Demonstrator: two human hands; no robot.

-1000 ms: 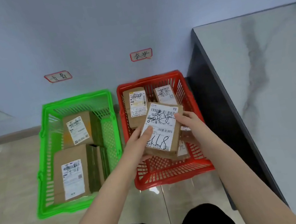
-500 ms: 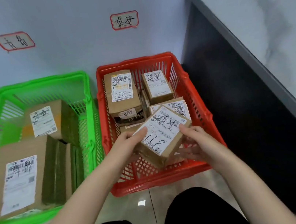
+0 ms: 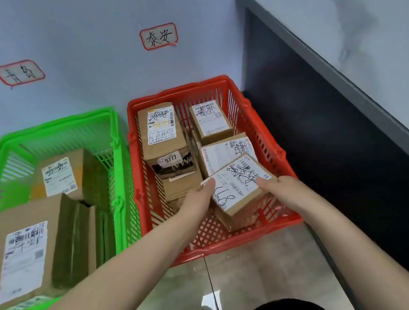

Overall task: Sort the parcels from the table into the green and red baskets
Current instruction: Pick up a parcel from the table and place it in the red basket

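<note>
A small brown parcel (image 3: 240, 189) with a scribbled white label sits low inside the red basket (image 3: 221, 242), at its near right. My left hand (image 3: 200, 203) grips its left edge, thumb on the label. My right hand (image 3: 280, 191) grips its right edge. Several other labelled parcels (image 3: 162, 134) lie further back in the red basket. The green basket (image 3: 117, 167) on the left holds a large parcel (image 3: 24, 253) and a smaller parcel (image 3: 63, 176) behind it.
Both baskets stand on a tiled floor (image 3: 242, 276) against a pale wall. Handwritten signs hang above the green basket (image 3: 18, 73) and the red one (image 3: 158, 36). A marble-topped table (image 3: 355, 34) with a dark side fills the right.
Both hands have lowered the parcel from above the red basket down into its near right part. My view has tilted down and come closer to the baskets.
</note>
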